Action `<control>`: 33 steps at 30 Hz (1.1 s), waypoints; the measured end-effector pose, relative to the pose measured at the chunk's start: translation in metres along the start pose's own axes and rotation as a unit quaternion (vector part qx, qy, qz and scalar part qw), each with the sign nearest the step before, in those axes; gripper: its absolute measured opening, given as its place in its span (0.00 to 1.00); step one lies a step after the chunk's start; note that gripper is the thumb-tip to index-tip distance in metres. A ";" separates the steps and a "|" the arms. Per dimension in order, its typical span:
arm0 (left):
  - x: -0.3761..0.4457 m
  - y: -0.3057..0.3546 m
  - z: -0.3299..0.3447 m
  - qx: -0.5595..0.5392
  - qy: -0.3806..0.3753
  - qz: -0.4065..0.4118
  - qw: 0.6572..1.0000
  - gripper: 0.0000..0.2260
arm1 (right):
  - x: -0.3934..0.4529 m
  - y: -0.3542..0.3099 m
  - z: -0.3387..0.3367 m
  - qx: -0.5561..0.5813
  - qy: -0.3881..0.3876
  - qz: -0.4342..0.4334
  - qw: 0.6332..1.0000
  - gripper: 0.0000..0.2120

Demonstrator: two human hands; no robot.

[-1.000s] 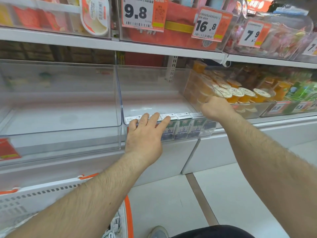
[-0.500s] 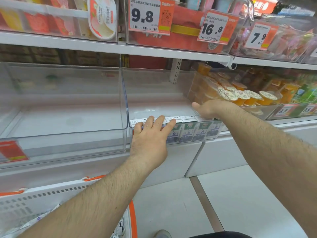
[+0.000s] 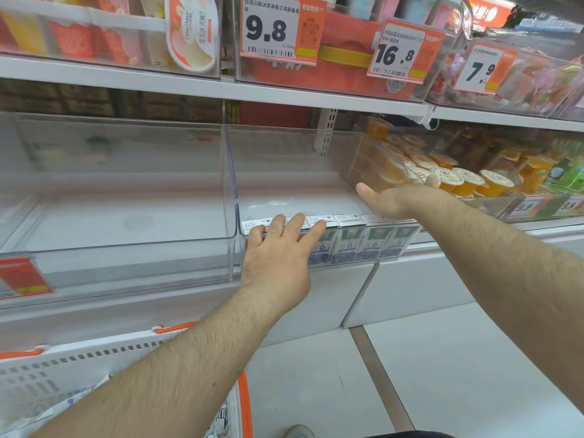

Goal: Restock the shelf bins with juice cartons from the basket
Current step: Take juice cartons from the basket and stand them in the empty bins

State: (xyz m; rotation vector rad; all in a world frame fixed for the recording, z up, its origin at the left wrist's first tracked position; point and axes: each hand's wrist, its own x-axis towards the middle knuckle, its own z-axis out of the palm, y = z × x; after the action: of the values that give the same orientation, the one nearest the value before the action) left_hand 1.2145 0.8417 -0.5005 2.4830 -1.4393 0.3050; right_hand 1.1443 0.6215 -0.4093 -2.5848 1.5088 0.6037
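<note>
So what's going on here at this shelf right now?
A person is restocking a clear shelf bin with juice cartons. One row stands along the bin's front wall. The left hand rests with straight fingers on the cartons at the row's left end, and the right hand is open above its right end, holding nothing. The bin behind the row is bare, and so is the bin to the left. The basket sits at lower left.
</note>
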 end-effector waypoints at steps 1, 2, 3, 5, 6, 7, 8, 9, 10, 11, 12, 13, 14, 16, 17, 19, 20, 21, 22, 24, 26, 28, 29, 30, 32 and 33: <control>0.000 0.000 0.000 0.000 0.000 0.000 1.000 0.36 | 0.001 0.000 0.000 -0.047 0.022 -0.014 0.999 0.48; 0.000 0.000 0.000 0.000 0.000 0.000 1.000 0.36 | 0.002 0.001 0.000 -0.074 0.038 -0.035 0.996 0.49; 0.001 0.001 0.000 0.000 0.000 -0.001 1.000 0.36 | 0.004 0.002 -0.001 -0.076 0.044 -0.055 0.995 0.50; 0.001 0.001 0.001 0.000 0.003 -0.003 1.000 0.35 | 0.007 0.004 -0.004 -0.034 0.022 -0.077 0.996 0.49; 0.001 0.002 0.001 0.001 0.005 -0.003 1.000 0.35 | 0.009 0.004 -0.005 -0.006 0.003 -0.079 0.997 0.49; 0.001 0.002 0.002 0.002 0.007 -0.004 1.000 0.35 | 0.011 0.002 -0.006 0.022 -0.018 -0.081 0.996 0.50; 0.001 0.002 0.002 0.003 0.007 -0.005 1.000 0.34 | 0.012 -0.002 -0.007 0.047 -0.034 -0.081 0.995 0.50; 0.000 0.002 0.002 0.002 0.008 -0.006 1.000 0.34 | 0.013 -0.007 -0.006 0.067 -0.048 -0.085 0.993 0.49; 0.001 0.002 0.002 0.001 0.008 -0.006 1.000 0.34 | 0.013 -0.013 -0.005 0.084 -0.062 -0.089 0.991 0.48; 0.001 0.002 0.002 -0.001 0.008 -0.007 1.000 0.34 | 0.013 -0.019 -0.003 0.093 -0.076 -0.090 0.989 0.48; 0.001 0.003 0.002 -0.001 0.009 -0.008 1.000 0.34 | 0.013 -0.024 -0.001 0.096 -0.091 -0.090 0.987 0.48; 0.001 0.003 0.002 -0.002 0.009 -0.008 1.000 0.34 | 0.012 -0.028 0.000 0.096 -0.105 -0.087 0.986 0.47; 0.002 0.003 0.003 -0.002 0.009 -0.008 1.000 0.34 | 0.011 -0.031 0.001 0.093 -0.113 -0.083 0.986 0.47; 0.003 0.003 0.003 -0.001 0.010 -0.008 1.000 0.35 | 0.009 -0.036 0.001 0.083 -0.116 -0.079 0.987 0.45; 0.003 0.002 0.003 0.000 0.013 -0.008 1.000 0.35 | 0.009 -0.038 0.000 0.079 -0.116 -0.077 0.987 0.46; 0.003 0.003 0.004 0.000 0.017 -0.008 1.000 0.35 | 0.008 -0.042 -0.003 0.066 -0.115 -0.064 0.989 0.48; 0.003 0.002 0.004 -0.002 0.019 -0.008 1.000 0.35 | 0.006 -0.045 -0.004 0.058 -0.115 -0.057 0.990 0.49; 0.003 0.002 0.004 -0.003 0.019 -0.008 1.000 0.35 | 0.005 -0.047 -0.005 0.050 -0.118 -0.055 0.990 0.50; 0.003 0.002 0.004 -0.003 0.018 -0.007 1.000 0.35 | 0.004 -0.050 -0.006 0.043 -0.124 -0.058 0.990 0.50; 0.004 0.001 0.003 -0.005 0.013 -0.007 1.000 0.35 | 0.002 -0.057 -0.006 0.046 -0.128 -0.082 0.987 0.48; 0.005 0.001 0.002 -0.012 0.009 -0.011 1.000 0.35 | 0.000 -0.065 -0.004 0.058 -0.116 -0.124 0.984 0.46; 0.006 0.000 0.002 -0.012 0.008 -0.013 1.000 0.35 | -0.001 -0.075 -0.001 0.073 -0.111 -0.158 0.978 0.47; 0.005 0.000 0.001 -0.012 0.006 -0.013 1.000 0.35 | -0.003 -0.080 0.001 0.080 -0.112 -0.165 0.976 0.47; 0.005 0.000 0.001 -0.013 0.007 -0.012 1.000 0.35 | -0.004 -0.083 0.002 0.086 -0.114 -0.168 0.975 0.47; 0.005 0.001 0.002 -0.012 0.012 -0.011 1.000 0.34 | -0.007 -0.086 0.003 0.087 -0.117 -0.166 0.975 0.47; 0.005 0.001 0.002 -0.013 0.017 -0.008 1.000 0.34 | -0.008 -0.088 0.002 0.083 -0.116 -0.163 0.976 0.48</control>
State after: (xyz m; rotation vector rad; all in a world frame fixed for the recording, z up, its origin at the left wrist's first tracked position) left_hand 1.2163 0.8366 -0.5006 2.4553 -1.3992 0.3216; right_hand 1.2147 0.6733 -0.4185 -2.4543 0.9928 0.6789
